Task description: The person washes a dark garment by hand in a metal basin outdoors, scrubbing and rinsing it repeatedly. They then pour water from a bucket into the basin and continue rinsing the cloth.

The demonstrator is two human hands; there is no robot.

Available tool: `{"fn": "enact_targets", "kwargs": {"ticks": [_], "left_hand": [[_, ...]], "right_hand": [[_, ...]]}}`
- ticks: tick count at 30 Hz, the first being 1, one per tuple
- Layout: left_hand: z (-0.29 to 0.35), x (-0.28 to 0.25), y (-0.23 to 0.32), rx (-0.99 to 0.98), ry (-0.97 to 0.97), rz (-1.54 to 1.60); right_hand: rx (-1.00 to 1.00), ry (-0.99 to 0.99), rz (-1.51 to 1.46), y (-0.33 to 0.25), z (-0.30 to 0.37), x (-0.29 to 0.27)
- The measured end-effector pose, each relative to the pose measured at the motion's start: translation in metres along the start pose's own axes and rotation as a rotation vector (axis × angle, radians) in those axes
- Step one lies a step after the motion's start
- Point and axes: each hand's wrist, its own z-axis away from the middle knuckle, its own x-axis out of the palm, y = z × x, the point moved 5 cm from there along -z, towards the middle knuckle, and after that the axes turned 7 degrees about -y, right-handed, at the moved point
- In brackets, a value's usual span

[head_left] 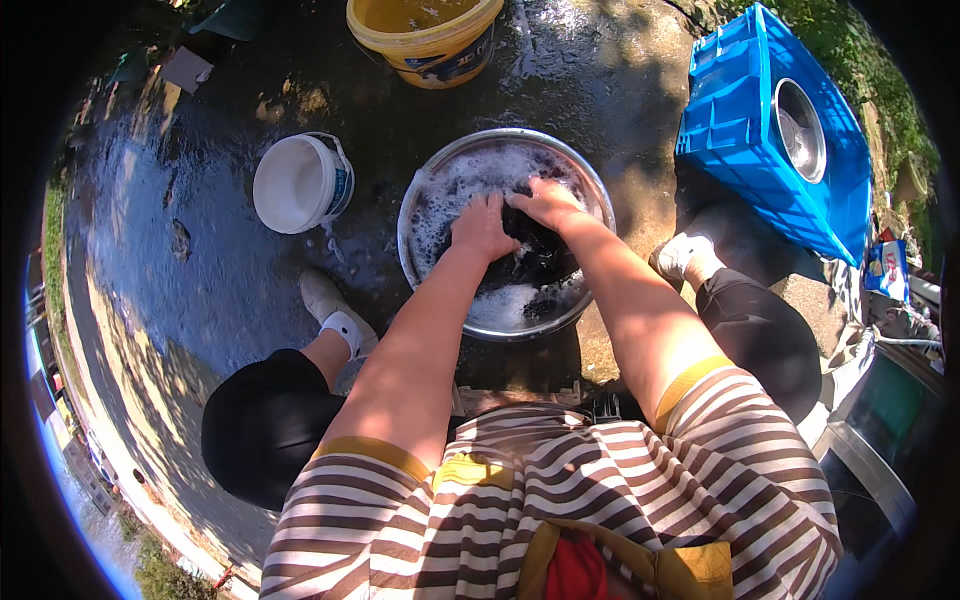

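Note:
Between my feet stands a round metal basin [405,240] holding dark, sudsy water. White foam [500,305] floats around a wet black cloth [545,262], which lies partly under the surface. My left hand [484,228] presses into the cloth left of the middle, its fingers curled and its thumb toward the right. Just beyond it, my right hand [548,205] grips the cloth from the right side, fingers bent down into it. The two hands nearly meet at the fingertips. Foam and cloth hide parts of the fingers.
A small white pail [290,185] with a handle stands left of the basin. Farther off is a yellow bucket [440,70] of water. At the right, a tilted blue crate [735,110] contains a metal bowl [800,130]. A blue-and-white packet [887,270] lies beyond my right knee. The ground is wet.

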Motion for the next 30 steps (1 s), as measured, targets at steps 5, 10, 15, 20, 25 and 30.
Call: {"fn": "enact_targets", "kwargs": {"ticks": [5, 10, 15, 20, 25, 30], "left_hand": [[0.032, 0.033, -0.029, 0.144, 0.235, 0.270], [0.058, 0.023, -0.081, 0.139, 0.141, 1.375], [0.117, -0.019, -0.066, 0.221, 0.252, 1.571], [0.162, -0.056, -0.018, 0.503, 0.340, 1.543], [0.221, -0.079, 0.035, 0.701, 0.254, 1.485], [0.266, -0.104, 0.073, 0.843, 0.133, 1.460]], "right_hand": [[-0.261, 0.423, -0.134, 0.054, 0.053, 0.035], [-0.027, 0.482, -0.178, 0.080, 0.087, 0.044], [-0.149, 0.554, -0.905, 0.093, 0.092, 0.008], [-0.324, 0.609, -0.551, 0.029, 0.147, -0.027], [-0.346, 0.755, 0.014, -0.005, 0.182, 0.001], [-0.607, 0.270, -0.692, -0.017, 0.171, 0.000]]}}
